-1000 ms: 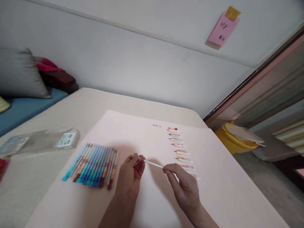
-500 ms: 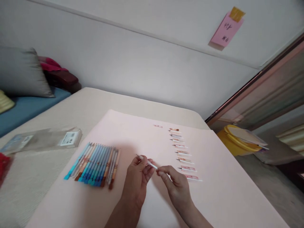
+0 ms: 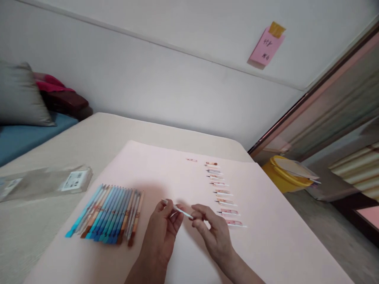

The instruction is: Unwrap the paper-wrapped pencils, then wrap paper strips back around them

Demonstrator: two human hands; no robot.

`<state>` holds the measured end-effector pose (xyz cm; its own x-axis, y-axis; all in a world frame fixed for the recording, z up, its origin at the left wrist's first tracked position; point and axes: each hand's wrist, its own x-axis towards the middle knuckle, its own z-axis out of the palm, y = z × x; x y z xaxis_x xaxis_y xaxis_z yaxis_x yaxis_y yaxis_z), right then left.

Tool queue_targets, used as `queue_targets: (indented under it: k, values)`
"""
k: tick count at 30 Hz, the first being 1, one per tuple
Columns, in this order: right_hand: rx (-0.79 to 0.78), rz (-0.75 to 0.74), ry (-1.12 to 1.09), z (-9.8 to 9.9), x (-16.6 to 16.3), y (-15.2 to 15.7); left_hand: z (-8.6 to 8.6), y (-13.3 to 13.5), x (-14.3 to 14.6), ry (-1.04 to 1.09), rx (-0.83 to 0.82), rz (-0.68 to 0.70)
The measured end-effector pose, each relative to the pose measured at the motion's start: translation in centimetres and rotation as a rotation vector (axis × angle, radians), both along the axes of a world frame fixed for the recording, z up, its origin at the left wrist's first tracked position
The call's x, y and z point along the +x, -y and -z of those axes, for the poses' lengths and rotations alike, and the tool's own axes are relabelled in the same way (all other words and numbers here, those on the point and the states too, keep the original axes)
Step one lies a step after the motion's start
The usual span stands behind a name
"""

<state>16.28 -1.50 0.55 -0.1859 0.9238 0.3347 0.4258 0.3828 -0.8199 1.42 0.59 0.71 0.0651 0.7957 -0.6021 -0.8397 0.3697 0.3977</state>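
A thin white stick, which looks like a pen refill (image 3: pixel 184 213), slants between my hands above the pink sheet (image 3: pixel 166 165). My left hand (image 3: pixel 162 228) pinches its upper left end between thumb and fingers. At the lower right end, my right hand (image 3: pixel 213 232) closes its thumb and forefinger on the tip. Left of my hands lies a packed row of blue, brown and grey pens (image 3: pixel 111 213). To the right, several refills with dark tips and white tails lie in a column beside small pinkish printed pieces (image 3: pixel 229 212).
A single small pinkish piece (image 3: pixel 191 159) lies near the sheet's far edge. On the left is a clear plastic sleeve (image 3: pixel 47 183) with a white label. A yellow bucket (image 3: pixel 281 177) stands on the floor at the right. Behind rises a white wall (image 3: pixel 154 75) with a pink note (image 3: pixel 265 47).
The view has shifted, so most things sit slightly further left and lower. My right fingers have loosened and spread a little at the refill's end, and more of its white length shows.
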Motion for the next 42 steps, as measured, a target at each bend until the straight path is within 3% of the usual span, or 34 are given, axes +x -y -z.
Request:
queue_targets:
  k: [3, 7, 9, 12, 18, 23, 25, 28, 33, 36, 42]
  values:
    - [0.014, 0.124, 0.069, 0.4, 0.8, -3.2, -0.3, -0.3, -0.4, -0.011, -0.022, 0.009]
    - [0.015, 0.258, 0.463, 2.3, 1.7, -11.7, -0.4, -0.4, -0.3, -0.007, -0.033, 0.002]
    - [-0.067, 0.385, 0.682, 3.6, 2.0, -16.1, -0.4, -0.3, -0.2, 0.000, -0.023, 0.002]
    - [-0.120, 0.485, 0.712, 5.5, 2.4, -21.1, -0.2, -0.2, -0.3, 0.009, -0.024, 0.006]
    - [-0.208, 0.573, 0.701, 7.5, 2.4, -24.4, -0.3, -0.5, -1.0, 0.017, -0.024, -0.015]
    - [-0.214, 0.490, 0.631, 5.9, 1.8, -21.1, -0.5, -0.9, -1.5, 0.013, -0.041, -0.082]
    - [-0.179, 0.386, 0.560, 4.4, 1.6, -17.7, -0.5, -1.0, -1.8, 0.008, -0.038, -0.126]
    - [-0.101, 0.183, 0.153, 1.9, 1.6, -11.5, -0.4, -1.2, -2.2, 0.004, -0.034, -0.178]
    - [-0.219, 0.170, -0.121, -1.3, 0.9, -3.3, -0.4, -1.2, -2.3, 0.008, -0.002, -0.246]
    - [-0.225, 0.185, -0.156, -1.8, 0.2, -1.4, -0.4, -1.0, -2.1, 0.010, -0.007, -0.244]
    - [-0.203, 0.191, -0.189, -1.4, -0.5, -0.6, -0.4, -0.4, -2.2, -0.010, 0.021, -0.221]
